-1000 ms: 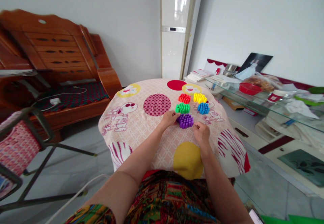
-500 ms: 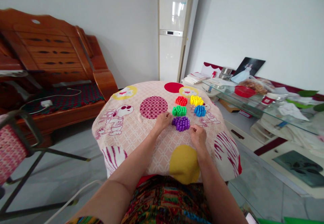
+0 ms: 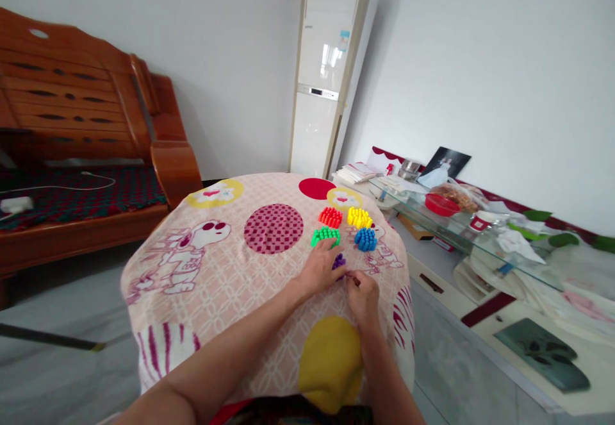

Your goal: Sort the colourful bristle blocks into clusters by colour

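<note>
A cluster of small purple pieces (image 3: 339,262), knobbly on top, stands on the cloth-covered round table (image 3: 269,284). My left hand (image 3: 319,267) reaches over it from the left, fingers on its far side and thumb on its near side, hiding most of it. Just right of the thumb, my right hand (image 3: 364,293) is closed in a pinch; whatever is between its fingertips is too small to make out. Beyond the left fingers sits a green cluster (image 3: 325,235), partly covered. Behind that is a red cluster (image 3: 330,216), with yellow (image 3: 360,217) and blue (image 3: 366,239) clusters to the right.
To the right runs a glass-topped cabinet (image 3: 461,245) bearing papers, a red bowl (image 3: 442,204) and a cup (image 3: 480,221). A wooden bench (image 3: 72,111) stands at the left. Behind the table rises a tall white air conditioner (image 3: 319,124).
My left hand has moved from beside the purple cluster onto it. My right hand has come in close to the left thumb, still pinched. The whole view has shifted and tilted.
</note>
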The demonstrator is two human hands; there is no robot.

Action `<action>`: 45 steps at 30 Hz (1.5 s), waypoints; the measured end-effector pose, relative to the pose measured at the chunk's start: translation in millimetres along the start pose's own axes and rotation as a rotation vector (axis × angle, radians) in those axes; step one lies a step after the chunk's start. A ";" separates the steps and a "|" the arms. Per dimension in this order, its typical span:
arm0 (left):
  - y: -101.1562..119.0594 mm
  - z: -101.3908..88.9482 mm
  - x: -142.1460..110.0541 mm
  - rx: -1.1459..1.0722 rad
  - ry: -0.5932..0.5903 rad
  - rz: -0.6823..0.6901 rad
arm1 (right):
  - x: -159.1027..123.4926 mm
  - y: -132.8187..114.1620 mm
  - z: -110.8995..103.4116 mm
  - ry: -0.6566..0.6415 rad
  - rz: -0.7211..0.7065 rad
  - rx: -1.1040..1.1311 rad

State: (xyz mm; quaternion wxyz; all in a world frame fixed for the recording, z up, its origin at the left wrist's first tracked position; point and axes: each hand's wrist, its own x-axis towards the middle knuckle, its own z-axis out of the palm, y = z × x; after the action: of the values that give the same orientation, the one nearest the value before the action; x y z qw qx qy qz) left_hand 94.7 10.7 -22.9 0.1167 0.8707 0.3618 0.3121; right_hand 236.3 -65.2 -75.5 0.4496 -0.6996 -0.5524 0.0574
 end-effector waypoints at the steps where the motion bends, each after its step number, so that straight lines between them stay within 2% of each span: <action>1: 3.2 0.3 2.2 0.015 -0.027 0.034 | 0.5 0.2 -0.7 -0.002 0.012 0.027; 5: 9.5 -0.6 8.1 0.079 -0.121 0.110 | 9.9 3.4 -7.6 -0.026 0.080 0.147; 7: 10.0 1.1 7.0 0.115 -0.168 0.142 | 22.6 8.1 -13.3 0.016 0.108 0.145; 12: 6.5 11.8 1.0 0.183 -0.254 0.210 | 82.1 27.6 -31.6 0.205 0.119 -0.048; 14: 4.6 14.6 1.0 0.202 -0.281 0.217 | 110.3 35.8 -37.1 0.220 0.129 -0.154; 18: 2.3 14.0 4.6 0.223 -0.309 0.211 | 153.0 48.7 -35.9 0.130 0.212 -0.292; 22: -9.2 3.9 12.5 0.220 -0.295 0.111 | 169.9 48.3 -12.5 0.038 0.247 -0.230; 25: -39.0 -12.2 22.6 0.214 -0.226 -0.052 | 169.9 32.9 16.7 -0.099 0.251 0.030; 28: -87.3 -33.7 31.4 0.203 -0.144 -0.255 | 162.1 5.1 48.4 -0.313 0.219 0.341; 31: -138.4 -54.1 33.3 0.223 -0.036 -0.411 | 149.5 -29.6 77.8 -0.532 0.194 0.498; 33: -165.3 -65.1 30.9 0.223 0.017 -0.518 | 140.3 -53.4 94.7 -0.663 0.118 0.593; 36: -190.3 -77.5 25.6 0.165 0.063 -0.687 | 129.3 -85.0 110.4 -0.849 -0.086 0.734; 39: -201.4 -86.4 21.8 0.106 0.102 -0.781 | 129.7 -103.8 107.1 -1.045 -0.163 0.783; 40: -203.6 -88.7 20.9 0.104 0.108 -0.802 | 134.3 -105.1 101.5 -1.043 -0.167 0.768; 41: -205.6 -90.8 20.0 0.112 0.112 -0.820 | 141.6 -103.1 94.2 -0.982 -0.167 0.737; 42: -207.3 -92.7 19.2 0.130 0.113 -0.833 | 151.3 -97.4 85.6 -0.864 -0.164 0.683; 43: -208.9 -94.2 18.4 0.154 0.114 -0.845 | 163.1 -87.8 76.2 -0.681 -0.156 0.603; 45: -211.1 -96.0 17.0 0.200 0.106 -0.861 | 190.0 -57.7 57.1 -0.232 -0.123 0.406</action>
State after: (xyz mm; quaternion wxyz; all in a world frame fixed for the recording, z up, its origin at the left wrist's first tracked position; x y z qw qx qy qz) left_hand -74.0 170.6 -31.0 0.1323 0.6305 0.7253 0.2428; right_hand 234.5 122.9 9.9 0.5171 -0.5487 -0.6191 0.2199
